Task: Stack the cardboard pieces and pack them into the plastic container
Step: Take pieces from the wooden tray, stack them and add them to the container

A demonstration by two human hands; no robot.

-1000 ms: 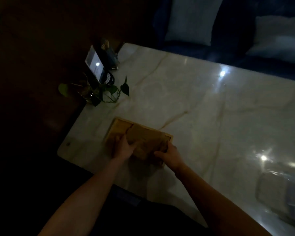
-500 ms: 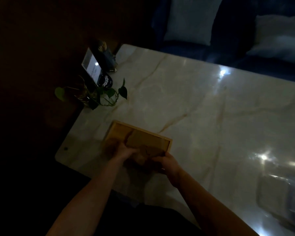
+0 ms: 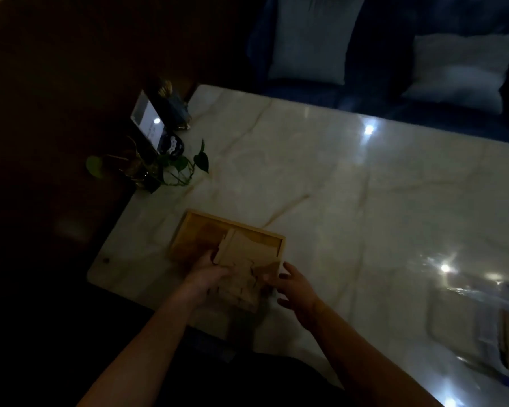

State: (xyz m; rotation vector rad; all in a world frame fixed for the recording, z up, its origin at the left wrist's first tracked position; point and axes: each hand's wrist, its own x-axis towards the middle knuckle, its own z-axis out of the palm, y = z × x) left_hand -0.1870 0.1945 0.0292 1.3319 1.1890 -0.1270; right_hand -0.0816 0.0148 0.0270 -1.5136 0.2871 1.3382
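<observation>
The room is dim. A shallow wooden tray (image 3: 202,230) lies near the table's front left edge. Brown cardboard pieces (image 3: 244,259) sit in its right half and spill over its near rim. My left hand (image 3: 207,274) grips the left side of that pile. My right hand (image 3: 294,284) is at the pile's right edge, fingers spread and touching it. The clear plastic container (image 3: 465,324) stands at the far right, with a brown piece visible inside it.
The marble table (image 3: 350,186) is glossy with light glare. A potted vine (image 3: 171,168), a dark holder and a small upright card (image 3: 147,118) crowd the left back corner. A dark sofa with pale cushions (image 3: 309,36) lies beyond the far edge.
Both hands drew the cardboard pile toward me, so it now overhangs the tray's near rim. My right hand has loosened, its fingers spreading at the pile's right edge.
</observation>
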